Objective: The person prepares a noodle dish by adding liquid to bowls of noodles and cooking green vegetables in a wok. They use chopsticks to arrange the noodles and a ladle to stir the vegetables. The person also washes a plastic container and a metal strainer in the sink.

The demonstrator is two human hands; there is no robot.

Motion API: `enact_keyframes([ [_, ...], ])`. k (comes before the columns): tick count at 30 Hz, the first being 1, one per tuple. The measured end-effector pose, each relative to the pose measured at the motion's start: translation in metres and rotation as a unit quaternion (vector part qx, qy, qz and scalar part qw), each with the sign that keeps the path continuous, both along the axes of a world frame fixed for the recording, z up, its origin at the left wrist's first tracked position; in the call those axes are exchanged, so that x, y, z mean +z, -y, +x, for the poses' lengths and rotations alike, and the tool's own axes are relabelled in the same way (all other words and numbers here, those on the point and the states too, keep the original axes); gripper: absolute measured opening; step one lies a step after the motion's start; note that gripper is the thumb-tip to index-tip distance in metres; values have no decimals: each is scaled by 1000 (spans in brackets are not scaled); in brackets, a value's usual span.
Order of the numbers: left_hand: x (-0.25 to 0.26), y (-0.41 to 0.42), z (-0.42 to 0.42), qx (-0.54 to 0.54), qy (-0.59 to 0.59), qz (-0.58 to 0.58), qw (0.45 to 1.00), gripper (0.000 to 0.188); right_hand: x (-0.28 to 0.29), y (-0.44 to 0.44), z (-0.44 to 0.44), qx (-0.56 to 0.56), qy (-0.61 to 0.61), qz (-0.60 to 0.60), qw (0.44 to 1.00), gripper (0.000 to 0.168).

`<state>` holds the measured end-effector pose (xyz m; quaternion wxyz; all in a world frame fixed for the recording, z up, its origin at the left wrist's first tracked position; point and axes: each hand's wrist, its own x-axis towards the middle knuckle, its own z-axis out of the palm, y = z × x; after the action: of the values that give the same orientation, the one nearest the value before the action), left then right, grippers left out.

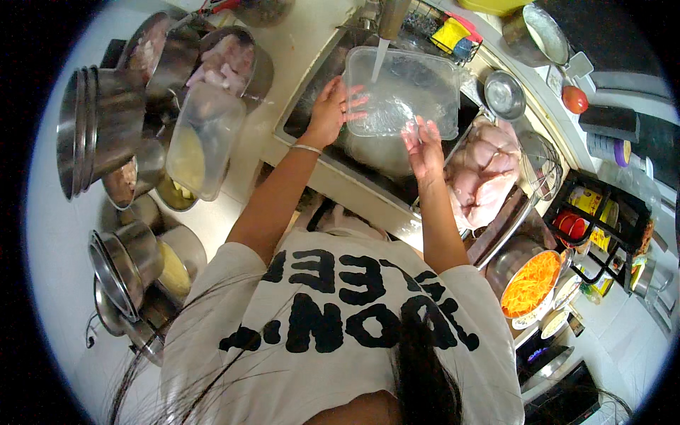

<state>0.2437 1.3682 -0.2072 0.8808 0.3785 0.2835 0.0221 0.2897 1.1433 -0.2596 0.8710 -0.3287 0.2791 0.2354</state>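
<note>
Both my hands are around a clear rectangular plastic container (425, 95), tilted over a dark sink (313, 114). My left hand (334, 111) grips its left side, fingers spread along the wall. At the near right edge, my right hand (425, 146) supports it with fingertips on the plastic. Water (380, 61) runs from the faucet (393, 21) onto the container. A pale round shape below the container in the sink is blurred. Close to my right wrist lies a heap of raw, skinless poultry pieces (483, 170).
At left are a pot of raw meat (228, 61), another translucent plastic container (210, 143) and stacked metal pots (103, 133). At right are a small metal bowl (504, 95), a wire utensil (539, 164), a bowl of shredded orange vegetable (531, 284) and a black rack (600, 223).
</note>
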Motion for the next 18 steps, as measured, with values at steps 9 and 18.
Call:
enact_keyframes([
  [9, 47, -5, 7, -81, -3, 296, 952, 43, -54, 16, -21, 280, 71, -472, 833, 53],
  [18, 75, -65, -43, -22, 50, 794, 606, 39, -137, 40, -61, 403, 68, -698, 588, 72],
])
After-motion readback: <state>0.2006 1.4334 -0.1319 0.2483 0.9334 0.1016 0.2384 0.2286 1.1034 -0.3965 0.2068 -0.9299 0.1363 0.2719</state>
